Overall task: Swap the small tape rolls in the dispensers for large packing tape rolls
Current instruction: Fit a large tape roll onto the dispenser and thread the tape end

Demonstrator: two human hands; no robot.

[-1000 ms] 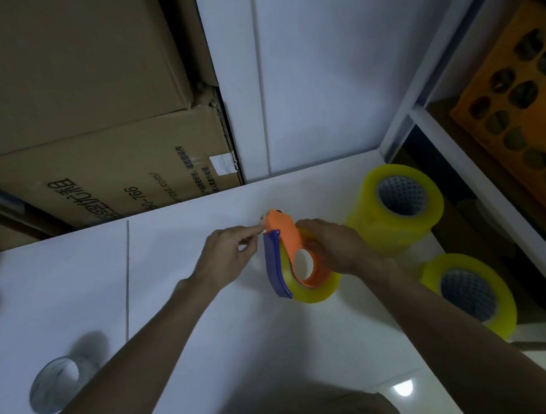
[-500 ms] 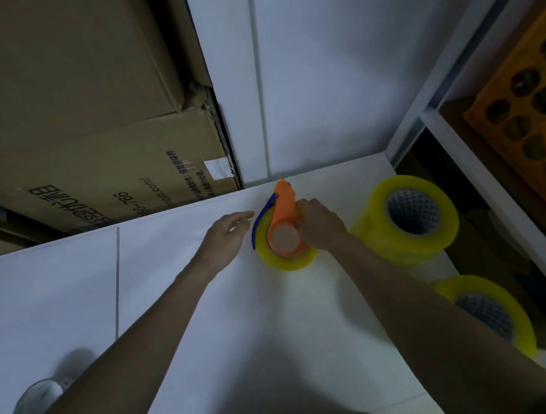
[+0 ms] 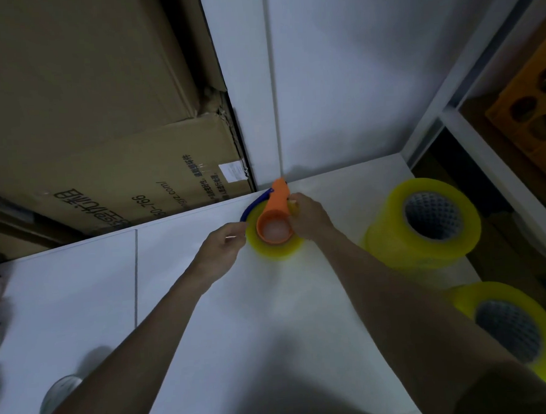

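Near left, blurred roll core (image 3: 58,397) on white counter (image 3: 209,336), cut off in shadow. Near right, large yellow tape roll (image 3: 509,327), partly cropped. Further, second large tape roll (image 3: 424,221) upright. Mid-counter, orange dispenser (image 3: 274,219) lying with yellow tape on it. Right hand (image 3: 308,219) grip curled round dispenser; left hand (image 3: 223,252) pinching at tape edge, fingertips hidden. Behind, cardboard boxes (image 3: 103,136).

cardboard boxes (image 3: 96,127) stacked | white wall (image 3: 337,76) | orange crate (image 3: 532,111)
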